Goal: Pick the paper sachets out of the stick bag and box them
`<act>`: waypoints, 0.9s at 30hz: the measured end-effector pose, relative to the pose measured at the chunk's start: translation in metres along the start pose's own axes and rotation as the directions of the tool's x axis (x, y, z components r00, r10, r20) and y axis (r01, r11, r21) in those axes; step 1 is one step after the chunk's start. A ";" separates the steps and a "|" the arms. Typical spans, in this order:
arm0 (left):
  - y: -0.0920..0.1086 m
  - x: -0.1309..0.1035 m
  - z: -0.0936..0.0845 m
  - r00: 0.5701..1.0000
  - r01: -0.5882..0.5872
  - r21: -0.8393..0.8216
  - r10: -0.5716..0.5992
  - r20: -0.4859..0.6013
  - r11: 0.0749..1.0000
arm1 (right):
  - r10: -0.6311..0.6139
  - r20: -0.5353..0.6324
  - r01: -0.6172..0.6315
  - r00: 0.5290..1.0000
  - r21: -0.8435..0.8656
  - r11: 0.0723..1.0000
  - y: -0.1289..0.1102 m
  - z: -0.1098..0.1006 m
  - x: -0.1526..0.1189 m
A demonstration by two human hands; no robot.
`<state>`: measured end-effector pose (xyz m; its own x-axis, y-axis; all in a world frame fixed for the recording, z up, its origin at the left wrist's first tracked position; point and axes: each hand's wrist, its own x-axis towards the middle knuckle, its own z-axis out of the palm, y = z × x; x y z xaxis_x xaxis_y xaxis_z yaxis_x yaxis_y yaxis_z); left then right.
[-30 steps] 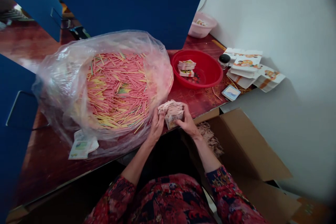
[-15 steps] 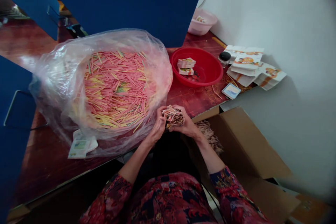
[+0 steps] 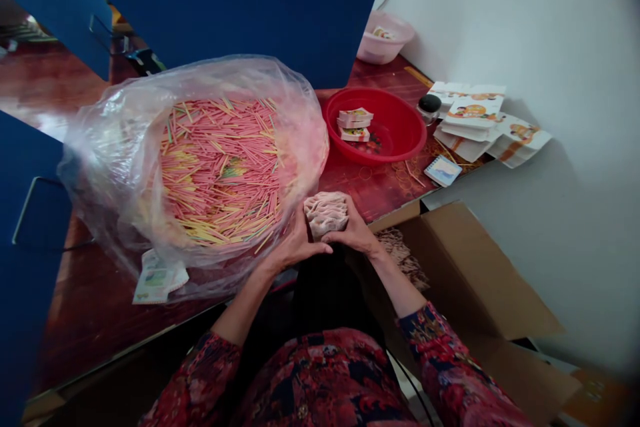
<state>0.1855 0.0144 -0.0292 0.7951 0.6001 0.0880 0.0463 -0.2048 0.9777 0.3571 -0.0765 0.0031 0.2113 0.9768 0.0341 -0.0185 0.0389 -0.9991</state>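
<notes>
Near the table's front edge, a block-shaped bundle of thin pinkish packets (image 3: 326,212) with wavy edges is held between my two hands. My left hand (image 3: 296,245) presses its left side, with the thumb stretched across below it. My right hand (image 3: 356,232) is wrapped round the right side, its thumb along the near edge. Just left of the bundle lies a large clear plastic bag (image 3: 305,120), open at the top and full of thin pink and yellow sticks (image 3: 225,160). Several fingers are hidden behind the bundle.
A red basin (image 3: 407,140) with small printed stacks stands beyond my hands. Behind it is a pink basin (image 3: 377,50). White printed packs (image 3: 475,110), a black-lidded jar (image 3: 429,107) and a small notebook (image 3: 443,171) lie rightward. An open cardboard box (image 3: 480,260) holds similar wavy packets.
The bundle has been turned: its wavy pale edges now face up where printed, uneven ends showed before. My left thumb has slid down and right beneath it.
</notes>
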 end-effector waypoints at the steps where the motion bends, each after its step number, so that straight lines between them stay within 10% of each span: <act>1: -0.004 -0.002 -0.001 1.000 0.006 0.044 -0.006 -0.002 0.999 | -0.002 0.020 0.002 1.000 0.003 1.000 0.001 -0.002 -0.001; 14: 0.009 0.003 0.012 0.988 -0.063 0.167 0.085 -0.129 0.984 | -0.040 -0.148 0.033 0.988 -0.047 0.998 0.005 0.004 0.007; 21: -0.008 -0.005 0.008 0.999 -0.013 0.416 0.031 -0.035 0.909 | 0.038 0.135 -0.041 0.990 0.019 0.999 0.011 -0.016 0.006; 27: -0.009 -0.002 0.017 0.996 -0.065 0.328 0.079 -0.031 0.943 | 0.013 0.072 -0.011 0.997 -0.026 1.000 0.019 -0.012 0.004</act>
<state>0.1942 0.0017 -0.0414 0.7769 0.6060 0.1711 0.1905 -0.4852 0.8534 0.3694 -0.0739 -0.0158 0.1397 0.9899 0.0232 0.0045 0.0228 -0.9997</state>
